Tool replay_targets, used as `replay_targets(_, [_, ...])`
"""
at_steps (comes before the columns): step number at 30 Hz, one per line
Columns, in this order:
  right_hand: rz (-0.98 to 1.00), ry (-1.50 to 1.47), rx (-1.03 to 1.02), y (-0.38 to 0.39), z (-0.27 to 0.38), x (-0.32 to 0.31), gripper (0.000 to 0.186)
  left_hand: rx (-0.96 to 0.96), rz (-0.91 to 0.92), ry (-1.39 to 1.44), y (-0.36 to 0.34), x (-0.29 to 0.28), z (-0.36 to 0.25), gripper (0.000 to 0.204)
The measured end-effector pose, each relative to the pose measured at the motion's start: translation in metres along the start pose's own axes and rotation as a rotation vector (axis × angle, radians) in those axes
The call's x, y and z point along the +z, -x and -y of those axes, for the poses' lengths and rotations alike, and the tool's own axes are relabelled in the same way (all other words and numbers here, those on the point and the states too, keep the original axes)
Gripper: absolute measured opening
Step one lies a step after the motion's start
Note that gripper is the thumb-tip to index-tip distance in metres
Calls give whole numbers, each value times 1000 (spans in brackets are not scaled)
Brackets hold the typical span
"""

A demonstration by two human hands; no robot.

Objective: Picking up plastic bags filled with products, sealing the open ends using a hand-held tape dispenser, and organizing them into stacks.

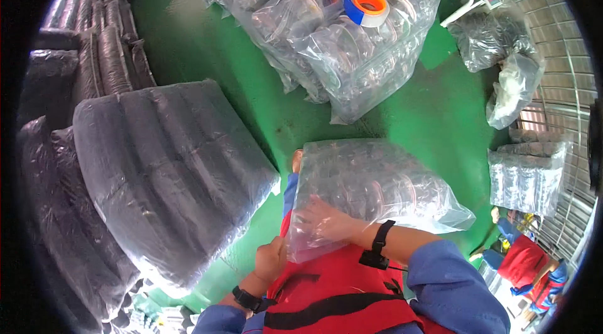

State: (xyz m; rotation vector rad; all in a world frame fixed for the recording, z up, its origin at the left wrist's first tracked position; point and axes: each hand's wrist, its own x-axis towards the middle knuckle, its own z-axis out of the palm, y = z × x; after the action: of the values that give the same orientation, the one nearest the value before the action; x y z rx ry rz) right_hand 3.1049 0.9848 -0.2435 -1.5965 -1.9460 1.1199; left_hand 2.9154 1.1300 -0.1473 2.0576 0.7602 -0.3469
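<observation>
A clear plastic bag of stacked round clear pieces lies in front of me, its loose corner reaching right. My left hand is closed at the bag's near left edge, gripping the plastic. My right hand lies against the left end of the same bag, fingers stretched out. Whether the right hand is on top of the film or under it, I cannot tell.
Large dark bundles wrapped in film stand on the left. Ahead, more clear bags carry an orange and blue tape dispenser. At right are filled bags, a metal mesh and another person in red and blue. The floor is green.
</observation>
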Motion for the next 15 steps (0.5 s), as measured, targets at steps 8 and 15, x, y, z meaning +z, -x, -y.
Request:
replay_targets(8, [-212, 433, 129, -3, 6, 20, 38, -38, -2, 96, 4, -2, -3, 9])
replay_targets(15, [-343, 279, 177, 7, 1, 9, 46, -135, -118, 105, 9, 19, -8, 10])
